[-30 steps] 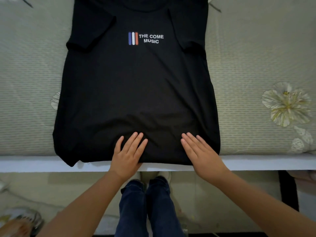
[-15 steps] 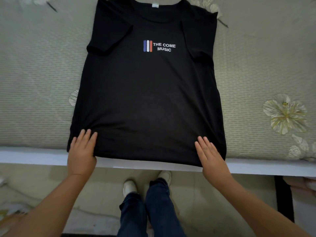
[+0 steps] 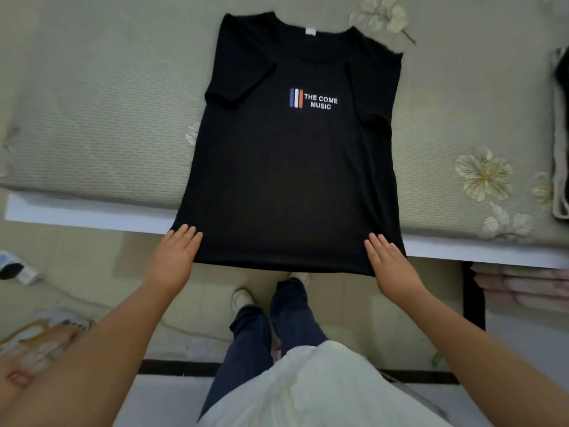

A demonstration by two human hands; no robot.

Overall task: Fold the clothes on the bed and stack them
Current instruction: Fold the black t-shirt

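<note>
A black T-shirt (image 3: 295, 167) with a "THE COME MUSIC" print lies face up on the bed (image 3: 92, 118), both sleeves folded inward. Its hem reaches past the bed's white front edge (image 3: 77, 212). My left hand (image 3: 175, 257) holds the hem's left corner, with straight fingers on top and the thumb hidden under the cloth. My right hand (image 3: 389, 266) holds the right corner the same way. The hem runs taut between the two hands.
A light cloth item with something dark (image 3: 562, 134) lies at the bed's right edge. Pink stacked things (image 3: 523, 288) sit low at the right beside the bed. Clutter (image 3: 18, 269) lies on the floor at the left. My legs and shoes stand below the hem.
My left hand slid from the hem's middle to its left corner and my right hand to the right corner. The hem now lies past the bed's edge and the view has pulled back.
</note>
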